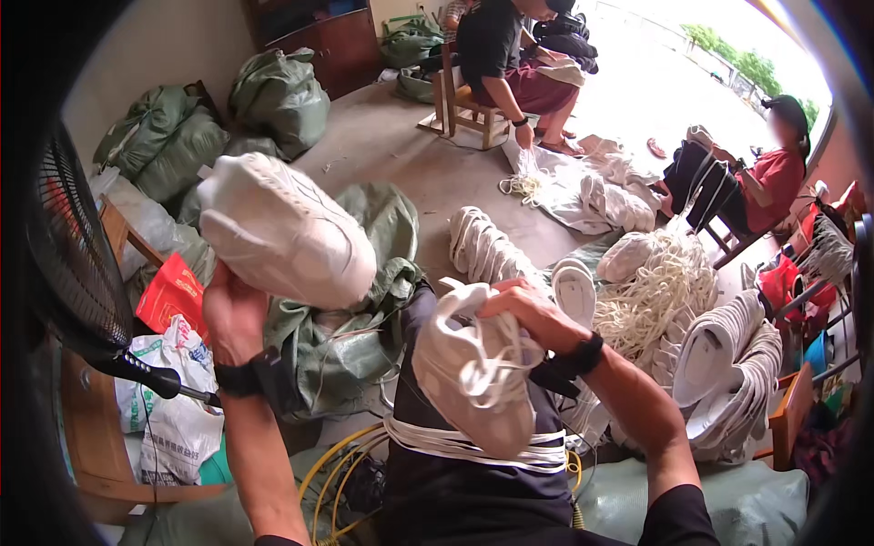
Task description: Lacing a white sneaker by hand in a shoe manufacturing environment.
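Observation:
My left hand is closed on a white sneaker upper, raised at the left and slightly blurred; most of its fingers are hidden behind the upper. Over my lap, my right hand grips a second white sneaker upper by its collar, toe pointing down toward me. Loose white laces hang from its front. Beneath it, several white laces lie in a band across my dark-clothed thighs. Just beyond my right hand stand a row of nested white uppers and a single upright white shoe piece.
A tangled heap of white laces and stacked uppers lie at the right. A black fan stands close on the left. Green sacks line the far left. Two people, one on a wooden chair, sit ahead handling white pieces.

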`<control>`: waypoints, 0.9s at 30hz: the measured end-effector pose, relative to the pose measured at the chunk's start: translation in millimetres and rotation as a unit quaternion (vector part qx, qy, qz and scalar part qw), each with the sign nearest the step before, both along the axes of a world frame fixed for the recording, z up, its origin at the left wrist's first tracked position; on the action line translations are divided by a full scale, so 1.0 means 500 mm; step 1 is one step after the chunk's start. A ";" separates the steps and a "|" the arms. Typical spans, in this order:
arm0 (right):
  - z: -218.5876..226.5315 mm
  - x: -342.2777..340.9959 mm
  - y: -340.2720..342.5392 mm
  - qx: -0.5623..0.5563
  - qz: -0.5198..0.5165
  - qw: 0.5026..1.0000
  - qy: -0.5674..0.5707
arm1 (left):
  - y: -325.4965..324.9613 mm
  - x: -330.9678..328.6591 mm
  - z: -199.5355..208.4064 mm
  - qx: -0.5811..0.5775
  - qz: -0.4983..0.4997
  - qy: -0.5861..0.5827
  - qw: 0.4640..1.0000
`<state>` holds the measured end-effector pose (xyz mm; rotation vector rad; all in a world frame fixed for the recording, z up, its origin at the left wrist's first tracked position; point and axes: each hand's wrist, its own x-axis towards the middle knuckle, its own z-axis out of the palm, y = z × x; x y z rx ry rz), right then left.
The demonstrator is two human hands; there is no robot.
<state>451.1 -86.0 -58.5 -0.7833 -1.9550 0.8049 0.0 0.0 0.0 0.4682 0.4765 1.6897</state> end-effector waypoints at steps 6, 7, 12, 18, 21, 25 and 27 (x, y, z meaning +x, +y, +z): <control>0.012 -0.117 0.032 -0.344 -0.193 0.919 -0.025 | -0.190 0.247 0.083 0.195 0.012 0.648 0.736; 0.022 -0.125 0.032 -0.346 -0.198 0.916 -0.044 | -0.205 0.261 0.085 0.236 -0.025 0.615 0.752; -0.059 -0.118 0.064 -0.334 -0.044 0.941 -0.019 | -0.122 0.240 -0.213 -0.246 -0.118 0.316 0.909; -0.027 -0.072 0.059 -0.474 -0.109 0.869 0.097 | -0.130 0.305 -0.192 -0.210 -0.076 0.323 0.920; -0.031 -0.117 0.047 -0.253 -0.124 0.959 -0.017 | -0.118 0.309 -0.220 -0.185 -0.037 0.461 0.867; -0.052 -0.139 0.028 -0.166 -0.148 0.970 -0.093 | -0.092 0.295 -0.310 -0.179 0.041 0.624 0.760; -0.036 -0.151 0.021 -0.140 -0.166 0.965 -0.145 | -0.096 0.270 -0.328 -0.081 0.128 0.702 0.696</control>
